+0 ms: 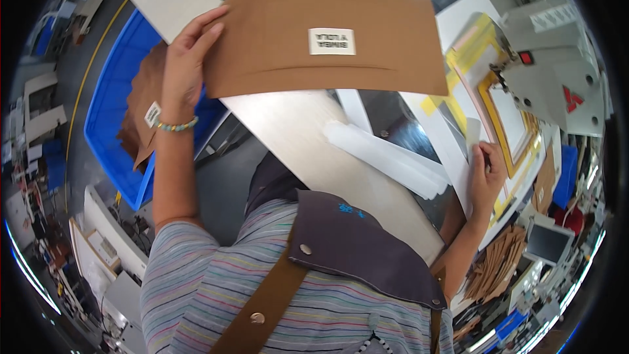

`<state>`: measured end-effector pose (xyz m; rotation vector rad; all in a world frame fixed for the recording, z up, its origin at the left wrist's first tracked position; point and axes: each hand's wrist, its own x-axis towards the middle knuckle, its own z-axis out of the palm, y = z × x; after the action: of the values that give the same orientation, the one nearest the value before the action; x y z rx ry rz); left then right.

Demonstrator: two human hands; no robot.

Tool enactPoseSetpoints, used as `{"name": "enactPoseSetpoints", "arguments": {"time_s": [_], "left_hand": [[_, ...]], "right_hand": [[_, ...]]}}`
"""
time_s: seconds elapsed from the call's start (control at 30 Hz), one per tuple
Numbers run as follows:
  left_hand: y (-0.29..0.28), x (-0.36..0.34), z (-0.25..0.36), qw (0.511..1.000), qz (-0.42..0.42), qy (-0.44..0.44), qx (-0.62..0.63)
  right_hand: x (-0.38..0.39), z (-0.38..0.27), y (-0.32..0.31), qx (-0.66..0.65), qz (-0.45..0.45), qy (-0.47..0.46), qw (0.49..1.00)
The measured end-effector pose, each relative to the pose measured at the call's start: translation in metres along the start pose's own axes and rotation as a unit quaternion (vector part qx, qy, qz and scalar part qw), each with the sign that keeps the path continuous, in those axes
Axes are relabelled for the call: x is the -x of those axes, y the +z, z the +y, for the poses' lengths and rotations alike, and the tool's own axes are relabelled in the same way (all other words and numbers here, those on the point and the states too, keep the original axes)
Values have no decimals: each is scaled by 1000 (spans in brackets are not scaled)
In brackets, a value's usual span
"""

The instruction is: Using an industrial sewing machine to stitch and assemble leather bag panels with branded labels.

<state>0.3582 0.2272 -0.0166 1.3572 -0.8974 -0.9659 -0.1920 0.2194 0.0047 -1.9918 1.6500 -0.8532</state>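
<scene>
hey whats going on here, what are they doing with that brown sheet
A person at a workbench holds a large brown cardboard sheet up by its edge with the left hand; the sheet carries a small white label. The right hand rests on white sheets by a yellow-framed jig under a grey machine. More brown pieces lie in a blue bin to the left.

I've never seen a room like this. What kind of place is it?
Probably a factory or workshop where brown pieces get sewn. The left hand holds a brown panel, more lie in a blue bin, and a grey-white machine stands beside the right hand.
</scene>
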Motion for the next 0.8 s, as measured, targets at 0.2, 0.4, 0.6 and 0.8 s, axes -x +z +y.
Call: {"name": "enactPoseSetpoints", "arguments": {"time_s": [0.2, 0.4, 0.6, 0.8], "left_hand": [[8, 3, 3, 1000, 11, 9, -18], [7, 4, 2, 999, 15, 36, -27], [14, 3, 6, 997, 44, 34, -46], [15, -1, -2, 995, 61, 81, -23]], "right_hand": [[4, 11, -1, -10, -9, 27, 1000], [4, 8, 0, -7, -9, 25, 1000], [5, 4, 1, -11, 0, 30, 999], [4, 3, 1, -20, 0, 31, 999]]}}
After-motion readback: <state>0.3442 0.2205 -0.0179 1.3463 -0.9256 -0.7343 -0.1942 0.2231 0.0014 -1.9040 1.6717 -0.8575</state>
